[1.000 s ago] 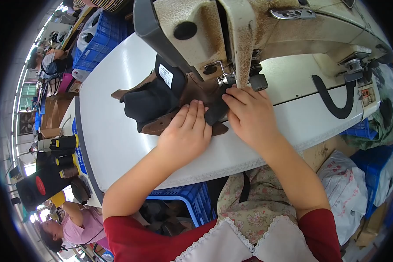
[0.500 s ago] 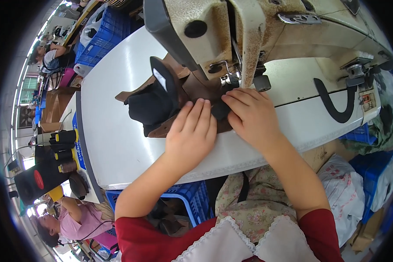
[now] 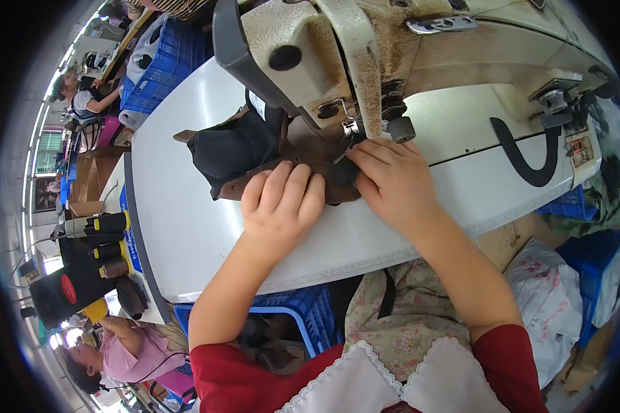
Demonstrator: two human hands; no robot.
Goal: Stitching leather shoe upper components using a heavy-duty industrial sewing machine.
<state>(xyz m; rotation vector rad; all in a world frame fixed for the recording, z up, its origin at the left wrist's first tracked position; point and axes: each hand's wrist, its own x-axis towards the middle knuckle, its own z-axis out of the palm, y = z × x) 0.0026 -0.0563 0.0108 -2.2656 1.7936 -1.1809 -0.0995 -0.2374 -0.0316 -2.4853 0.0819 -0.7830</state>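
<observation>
A brown shoe upper with a puffy black lining lies on the white table, its right part under the needle area of a sewing machine. My left hand is closed on the upper's near edge, fingers curled over the brown material. Beside the presser foot, my right hand pinches the upper's right end, fingertips close together. A dark strip shows just left of those fingertips. What lies beneath the right fingers is hidden.
A black U-shaped piece rests to the right on the machine table. Dark thread cones stand at left. Blue crates sit below the table and at far left. Two people work at left; a white bag is at right.
My left fingers have gone from lying flat to curled over the edge. The upper's black flap has swung back toward the machine head. My right hand stays by the presser foot.
</observation>
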